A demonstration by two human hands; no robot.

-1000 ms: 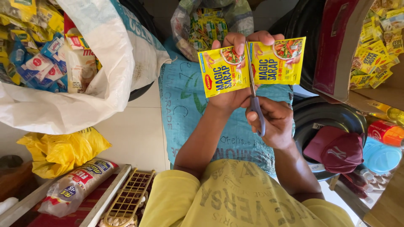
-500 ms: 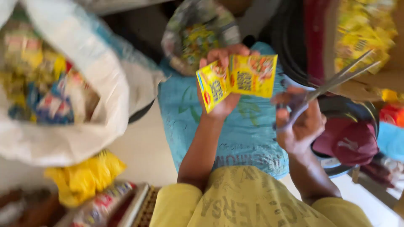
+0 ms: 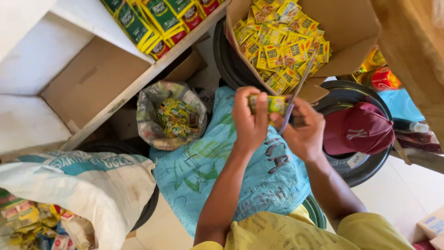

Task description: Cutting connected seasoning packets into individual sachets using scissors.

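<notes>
My left hand (image 3: 249, 121) pinches a small strip of yellow seasoning sachets (image 3: 268, 103), seen edge-on, over a blue-green woven sack (image 3: 199, 173). My right hand (image 3: 305, 134) is right beside it, touching the strip's right end and gripping a pair of grey scissors (image 3: 296, 92). The scissor blades point up and away toward an open cardboard box (image 3: 354, 28) filled with several more yellow sachets (image 3: 282, 44).
A grey plastic bag (image 3: 152, 99) of sachets sits left of my hands. A maroon cap (image 3: 358, 127) lies on a black tyre (image 3: 370, 169) to the right. A white sack (image 3: 78, 185) of packets is at lower left. Green-and-red packets (image 3: 152, 21) line a wooden shelf (image 3: 138, 85).
My right hand has brought the scissors back in from the right to the sachets. The sachets have turned from face-on to edge-on. The view has swung up toward the box and shelf.
</notes>
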